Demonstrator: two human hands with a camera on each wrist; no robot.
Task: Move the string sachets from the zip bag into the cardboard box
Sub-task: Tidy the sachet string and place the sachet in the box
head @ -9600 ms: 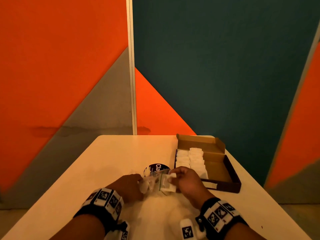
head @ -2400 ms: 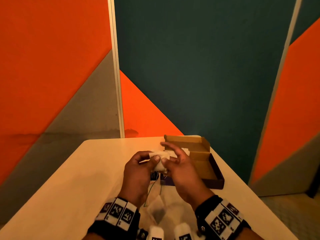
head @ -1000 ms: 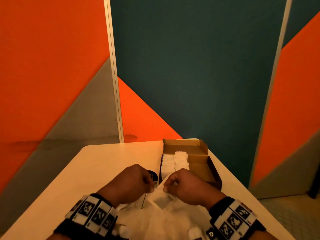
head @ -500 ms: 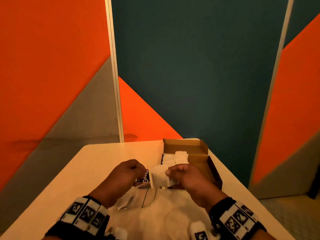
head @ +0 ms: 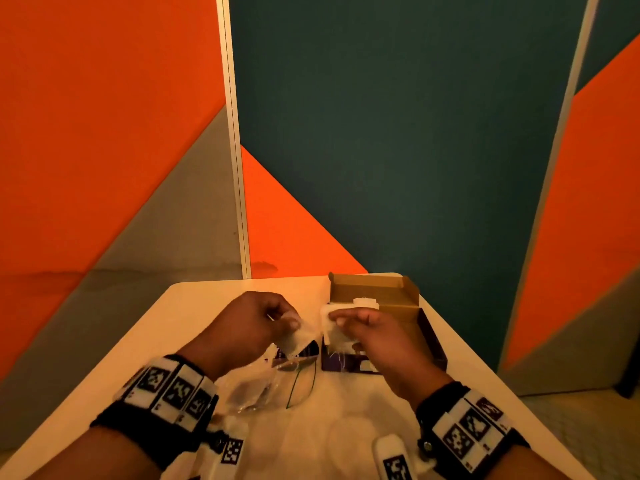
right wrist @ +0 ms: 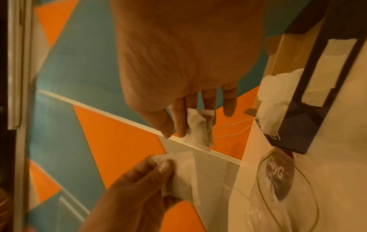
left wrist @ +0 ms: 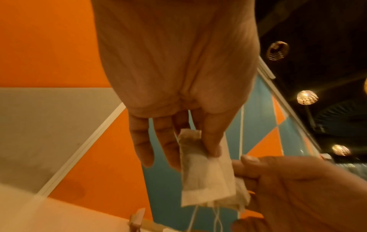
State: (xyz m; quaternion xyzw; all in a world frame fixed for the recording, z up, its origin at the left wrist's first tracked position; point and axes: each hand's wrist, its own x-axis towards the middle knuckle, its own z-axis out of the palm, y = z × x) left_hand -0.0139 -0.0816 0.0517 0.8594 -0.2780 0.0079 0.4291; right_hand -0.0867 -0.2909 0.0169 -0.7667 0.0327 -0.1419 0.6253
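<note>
Both hands up over table's near-right part, left hand (head: 252, 327) pinching 1 sachet (head: 300, 337), right hand (head: 374, 336) pinching another sachet (head: 333, 329) just short of the cardboard box (head: 408, 306), zip bag (head: 266, 386) slack below; risk: dangling strings (right wrist: 228, 130) tangle, so 1 yanks loose.

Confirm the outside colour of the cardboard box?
Dark purple outside, plain brown cardboard inside: cardboard box. The right wrist view shows it best.

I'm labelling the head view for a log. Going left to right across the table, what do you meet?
Left hand pinching a white paper sachet → right hand pinching another white sachet → open brown cardboard box.
</note>
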